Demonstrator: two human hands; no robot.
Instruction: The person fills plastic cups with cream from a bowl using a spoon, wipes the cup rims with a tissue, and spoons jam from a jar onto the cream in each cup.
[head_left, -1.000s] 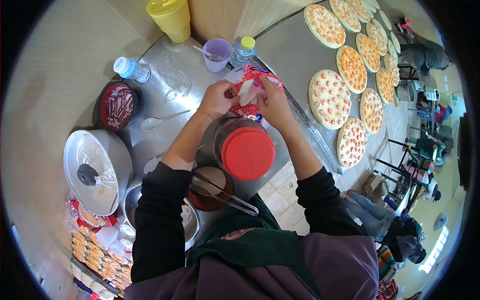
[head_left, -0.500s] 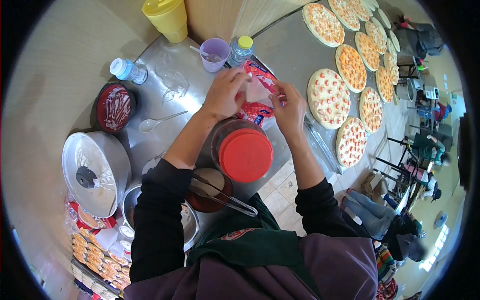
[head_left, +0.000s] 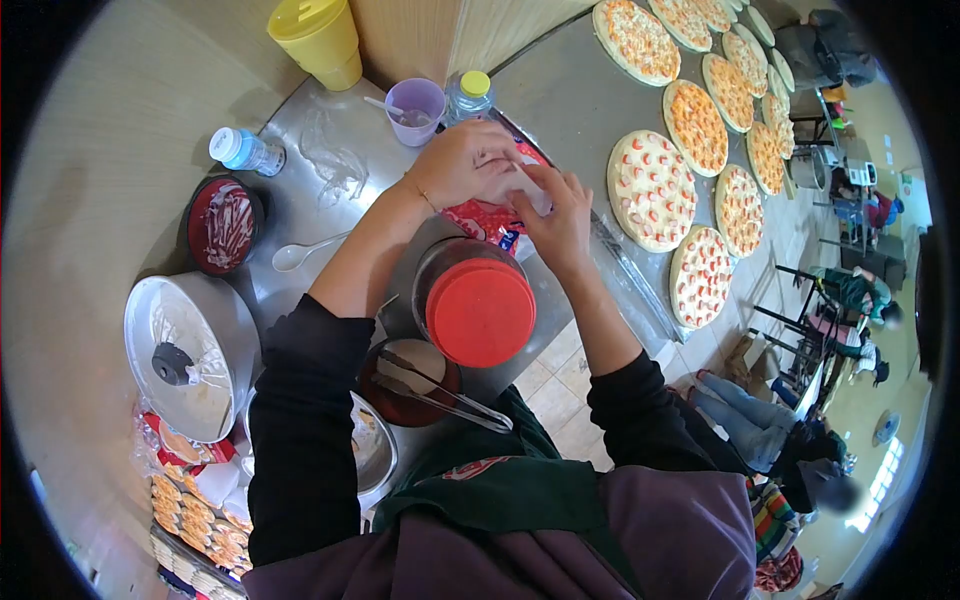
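Note:
Both hands meet over the back of the steel table. My left hand (head_left: 462, 165) has its fingers curled on a pale, thin, pinkish sheet (head_left: 520, 184), too small to tell whether it is plastic or a slice of food. Thumb and fingers of my right hand (head_left: 560, 218) pinch the same sheet from the other side. Partly hidden under the hands lies a red printed plastic package (head_left: 482, 222) with blue lettering. Closer to my body stands a jar with a red lid (head_left: 481, 312). A purple cup (head_left: 416, 110) holding a spoon is just beyond my left hand.
Several topped pizza rounds (head_left: 652, 190) cover the metal surface at right. On the left are a dark bowl with red sauce (head_left: 224, 224), a white spoon (head_left: 292, 257) and a large metal pan (head_left: 178, 345). Tongs (head_left: 440, 396) lie across a brown bowl. People are in the background.
My hands have come closer together around the pale sheet, which was spread more openly between them. The right hand has moved left and slightly down. The whole view has shifted slightly.

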